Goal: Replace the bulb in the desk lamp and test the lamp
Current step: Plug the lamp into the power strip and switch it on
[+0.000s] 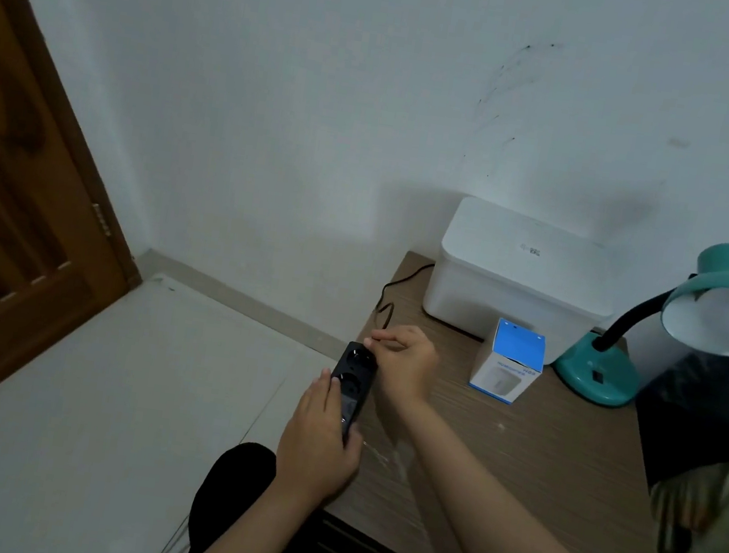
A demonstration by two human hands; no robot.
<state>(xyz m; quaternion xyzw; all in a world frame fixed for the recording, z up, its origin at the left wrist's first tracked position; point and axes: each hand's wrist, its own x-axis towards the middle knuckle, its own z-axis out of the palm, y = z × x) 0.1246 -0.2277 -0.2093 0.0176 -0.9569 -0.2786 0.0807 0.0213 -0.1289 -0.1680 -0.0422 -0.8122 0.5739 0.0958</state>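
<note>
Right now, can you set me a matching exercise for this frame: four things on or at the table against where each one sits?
Things:
1. power strip
2. desk lamp
3. bulb box
4. white bin

Places:
A. against the wall, at the table's back
B. at the table's left edge, under the left hand
C. on the table's right side
D. upright in front of the white bin

Pairs: 1-B, 2-C, 3-D, 4-A
</note>
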